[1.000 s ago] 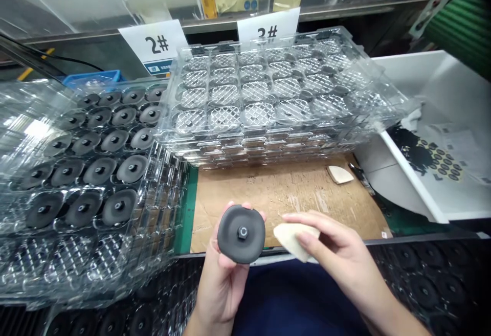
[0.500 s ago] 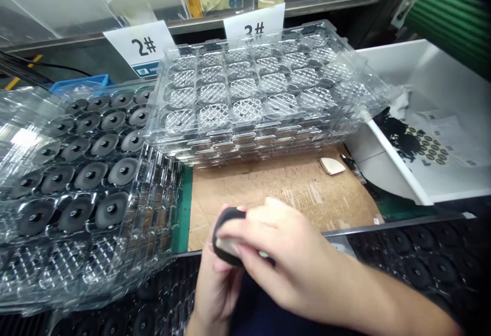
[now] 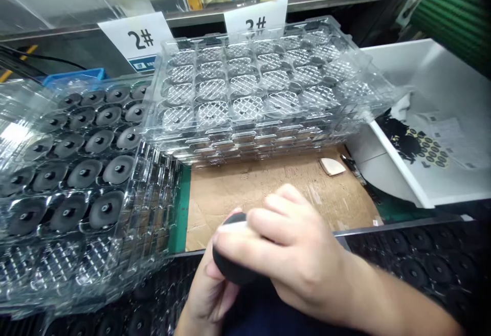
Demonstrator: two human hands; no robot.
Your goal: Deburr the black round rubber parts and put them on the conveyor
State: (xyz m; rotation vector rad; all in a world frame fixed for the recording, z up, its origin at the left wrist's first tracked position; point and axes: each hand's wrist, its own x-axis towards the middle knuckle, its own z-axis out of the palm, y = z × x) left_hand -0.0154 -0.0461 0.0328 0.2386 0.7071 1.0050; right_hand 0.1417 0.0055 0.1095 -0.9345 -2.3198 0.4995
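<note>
A round black part (image 3: 235, 269) is held near the lower middle, over the front edge of the cardboard. My left hand (image 3: 213, 287) grips it from below and from the left. Over its top lies my right hand (image 3: 284, 239), fingers curled, with a pale, light-coloured piece (image 3: 235, 227) pinched against the black part; its shape is mostly hidden by the fingers. On the cardboard sheet (image 3: 218, 198) behind the hands rests a cream-coloured wedge (image 3: 332, 166).
Clear plastic trays (image 3: 245, 108) are stacked behind the cardboard. Trays of round black parts (image 3: 84, 172) stand at the left, others (image 3: 425, 259) at the lower right. A white bin (image 3: 468, 182) holds black scraps. A green ribbed hose (image 3: 456, 14) hangs upper right.
My right hand has turned over the black part, its fingers now more curled. The black part has tilted, showing more of its dark side. The view has shifted slightly.
</note>
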